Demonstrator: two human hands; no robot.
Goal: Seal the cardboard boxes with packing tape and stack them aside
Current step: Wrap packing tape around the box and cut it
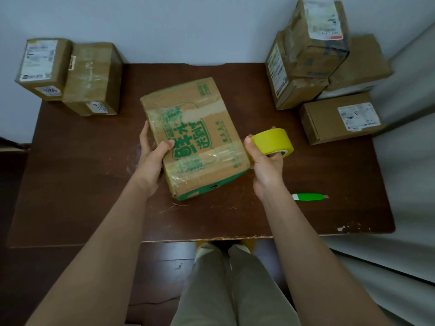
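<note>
Head view: left hand (150, 156) grips box (195, 137) edge, steadying it; right hand (264, 161) beside it clutches tape roll (274, 143), ready to seal.

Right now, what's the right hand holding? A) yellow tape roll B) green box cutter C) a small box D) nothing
A: the right hand grips the yellow tape roll beside the printed box, while the green box cutter lies untouched on the table.

The left hand (150, 158) is gripping the green-printed cardboard box (195, 137) on the table (306, 215), while the right hand (264, 161) is holding a yellow tape roll (274, 142) beside it.
</note>
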